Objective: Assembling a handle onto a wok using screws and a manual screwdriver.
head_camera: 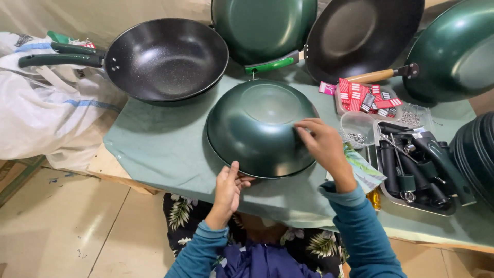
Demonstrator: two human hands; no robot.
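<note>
Green cloth (159,149) covers a worktable that fills the middle and right of the frame, seen from above. At centre lies a dark green wok (260,128), turned upside down with no handle, its rounded base facing up. The right hand (321,144) rests on the wok's right side, fingers bent and fingertips pressed together against the metal; whether they pinch something small cannot be told. The left hand (227,188) holds the wok's near rim at lower centre, thumb on top.

Right of centre, small red and white labels (360,95) lie heaped in a clear tray (340,105), with a pink one just to its left. Below them a clear plastic cup (357,128) holds small metal screws. At lower right a metal tray (411,198) holds black and dark green pan handles. A printed green packet (363,167) lies under the right wrist.

Along the top stand other pans: a black-lined wok with a green handle (164,59) at upper left, a green one upside down (262,25) at top centre, one with a wooden handle (360,36) beside it, and another green one at upper right. White woven sacks (41,113) sit at left, above a pale tiled floor (67,226).
</note>
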